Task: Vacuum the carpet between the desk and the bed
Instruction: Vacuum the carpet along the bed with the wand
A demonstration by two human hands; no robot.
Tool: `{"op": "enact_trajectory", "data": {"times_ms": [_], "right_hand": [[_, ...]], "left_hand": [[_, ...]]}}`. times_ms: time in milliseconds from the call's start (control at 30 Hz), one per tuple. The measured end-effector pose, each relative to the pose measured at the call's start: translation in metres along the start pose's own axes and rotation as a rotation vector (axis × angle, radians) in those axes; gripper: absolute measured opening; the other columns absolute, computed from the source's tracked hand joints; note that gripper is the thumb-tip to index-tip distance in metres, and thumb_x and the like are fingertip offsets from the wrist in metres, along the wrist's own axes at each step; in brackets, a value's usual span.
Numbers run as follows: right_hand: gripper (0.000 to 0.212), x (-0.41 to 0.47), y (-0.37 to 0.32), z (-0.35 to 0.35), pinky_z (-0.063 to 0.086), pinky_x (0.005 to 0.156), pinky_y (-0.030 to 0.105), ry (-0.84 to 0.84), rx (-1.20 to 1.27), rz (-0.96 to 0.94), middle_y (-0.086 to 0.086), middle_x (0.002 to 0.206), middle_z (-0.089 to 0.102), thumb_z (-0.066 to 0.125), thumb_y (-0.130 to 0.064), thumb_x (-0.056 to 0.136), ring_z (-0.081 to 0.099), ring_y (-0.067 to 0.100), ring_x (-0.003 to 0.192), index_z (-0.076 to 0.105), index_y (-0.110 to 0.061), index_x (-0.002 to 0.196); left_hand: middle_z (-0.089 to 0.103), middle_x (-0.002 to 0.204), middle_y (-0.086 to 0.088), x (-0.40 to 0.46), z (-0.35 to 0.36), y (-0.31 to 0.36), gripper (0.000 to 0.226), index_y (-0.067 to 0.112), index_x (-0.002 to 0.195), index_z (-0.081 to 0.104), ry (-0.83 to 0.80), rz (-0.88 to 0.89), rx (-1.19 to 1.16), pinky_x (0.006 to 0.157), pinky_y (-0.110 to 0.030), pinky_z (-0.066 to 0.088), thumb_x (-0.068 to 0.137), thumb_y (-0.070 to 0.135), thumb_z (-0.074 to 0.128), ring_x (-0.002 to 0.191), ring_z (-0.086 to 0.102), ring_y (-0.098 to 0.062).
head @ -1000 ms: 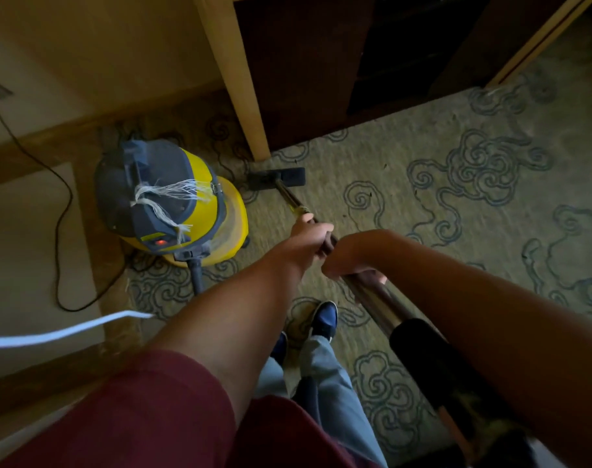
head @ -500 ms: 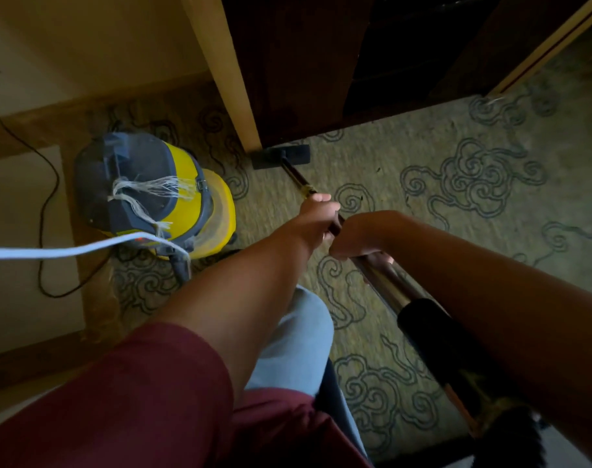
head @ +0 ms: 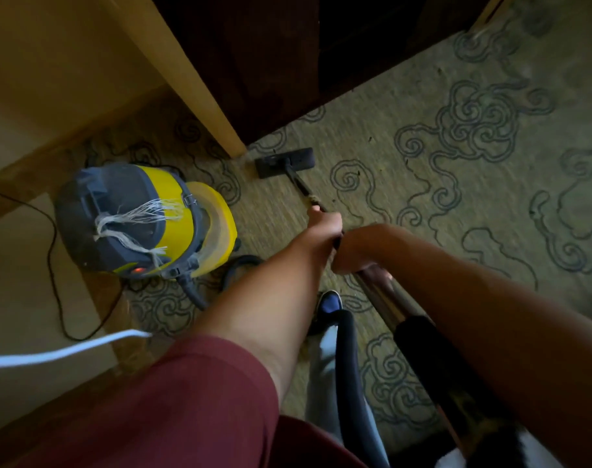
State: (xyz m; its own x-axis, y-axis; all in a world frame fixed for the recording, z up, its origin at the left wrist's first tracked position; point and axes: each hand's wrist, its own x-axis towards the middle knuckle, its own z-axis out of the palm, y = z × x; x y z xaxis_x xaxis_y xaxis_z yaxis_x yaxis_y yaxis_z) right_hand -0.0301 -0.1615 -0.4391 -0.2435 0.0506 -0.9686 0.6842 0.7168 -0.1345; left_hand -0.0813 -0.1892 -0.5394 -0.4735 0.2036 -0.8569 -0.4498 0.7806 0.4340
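Green-grey carpet (head: 372, 136) with swirl patterns spreads past the desk (head: 200, 86); the yellow vacuum canister (head: 146, 221) stands left; both hands grasp the wand (head: 379, 292), left hand (head: 323, 222) ahead of right hand (head: 353, 251); the floor nozzle (head: 284, 162) lies flat beside the desk leg

The head camera is looking steeply down from standing height, close over both arms, facing the carpet (head: 372, 136) ahead.
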Motion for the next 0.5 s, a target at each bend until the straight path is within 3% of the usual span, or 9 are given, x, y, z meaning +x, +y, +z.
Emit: {"op": "enact_trajectory", "data": {"times_ms": [67, 167, 267, 300, 367, 433, 500], "right_hand": [[0.028, 0.003, -0.007, 0.023, 0.042, 0.059, 0.028, -0.016, -0.007, 0.018, 0.005, 0.062, 0.061, 0.043, -0.027, 0.099, 0.051, 0.016, 0.06, 0.053, -0.006, 0.083], [0.044, -0.004, -0.027, 0.054, 0.034, 0.049, 0.026, 0.016, 0.022, 0.053, -0.001, 0.026, 0.049, 0.045, -0.03, 0.097, 0.046, 0.012, 0.052, 0.049, -0.007, 0.059], [0.04, -0.015, -0.05, 0.084, 0.032, 0.046, 0.024, 0.067, 0.068, 0.096, 0.004, 0.03, 0.049, 0.048, -0.029, 0.097, 0.045, 0.012, 0.05, 0.046, -0.013, 0.06], [0.04, -0.018, -0.064, 0.097, 0.032, 0.045, 0.024, 0.079, 0.084, 0.107, 0.005, 0.033, 0.05, 0.048, -0.029, 0.097, 0.044, 0.012, 0.05, 0.047, -0.011, 0.061], [0.037, -0.02, -0.086, 0.123, 0.035, 0.049, 0.025, 0.059, 0.067, 0.113, 0.009, 0.046, 0.057, 0.047, -0.029, 0.1, 0.047, 0.016, 0.056, 0.054, -0.004, 0.074], [0.029, -0.022, -0.101, 0.162, 0.046, 0.072, 0.03, 0.044, 0.135, 0.099, 0.013, 0.089, 0.066, 0.05, -0.03, 0.099, 0.057, 0.024, 0.082, 0.06, -0.005, 0.109], [0.039, -0.022, -0.107, 0.187, 0.046, 0.095, 0.037, 0.09, 0.16, 0.112, 0.013, 0.119, 0.061, 0.054, -0.032, 0.095, 0.056, 0.028, 0.107, 0.056, -0.009, 0.127]], "left_hand": [[0.051, 0.138, -0.02, 0.001, 0.002, -0.023, 0.043, 0.006, 0.145, 0.036, 0.01, -0.01, 0.025, 0.077, -0.029, 0.035, 0.103, 0.012, 0.04, 0.114, 0.056, -0.034], [0.048, 0.141, -0.019, -0.005, -0.008, -0.055, 0.042, 0.006, 0.144, 0.035, -0.038, -0.007, 0.069, 0.078, -0.03, 0.034, 0.103, 0.013, 0.039, 0.098, 0.051, -0.026], [0.048, 0.143, -0.018, -0.023, -0.03, -0.081, 0.047, 0.009, 0.146, 0.034, -0.103, 0.028, 0.137, 0.085, -0.036, 0.044, 0.1, 0.016, 0.042, 0.111, 0.057, -0.034], [0.048, 0.143, -0.017, -0.031, -0.041, -0.093, 0.049, 0.01, 0.147, 0.033, -0.13, 0.034, 0.16, 0.081, -0.035, 0.044, 0.1, 0.016, 0.044, 0.108, 0.059, -0.033], [0.051, 0.141, -0.016, -0.042, -0.054, -0.122, 0.052, 0.011, 0.148, 0.032, -0.165, 0.058, 0.167, 0.072, -0.031, 0.04, 0.099, 0.018, 0.049, 0.102, 0.06, -0.031], [0.054, 0.137, -0.017, -0.058, -0.063, -0.153, 0.05, 0.007, 0.145, 0.037, -0.196, -0.007, 0.114, 0.073, -0.031, 0.041, 0.098, 0.016, 0.052, 0.105, 0.061, -0.03], [0.063, 0.122, -0.017, -0.064, -0.067, -0.175, 0.042, 0.004, 0.135, 0.046, -0.215, -0.06, 0.199, 0.069, -0.032, 0.049, 0.096, 0.016, 0.054, 0.099, 0.065, -0.032]]}}
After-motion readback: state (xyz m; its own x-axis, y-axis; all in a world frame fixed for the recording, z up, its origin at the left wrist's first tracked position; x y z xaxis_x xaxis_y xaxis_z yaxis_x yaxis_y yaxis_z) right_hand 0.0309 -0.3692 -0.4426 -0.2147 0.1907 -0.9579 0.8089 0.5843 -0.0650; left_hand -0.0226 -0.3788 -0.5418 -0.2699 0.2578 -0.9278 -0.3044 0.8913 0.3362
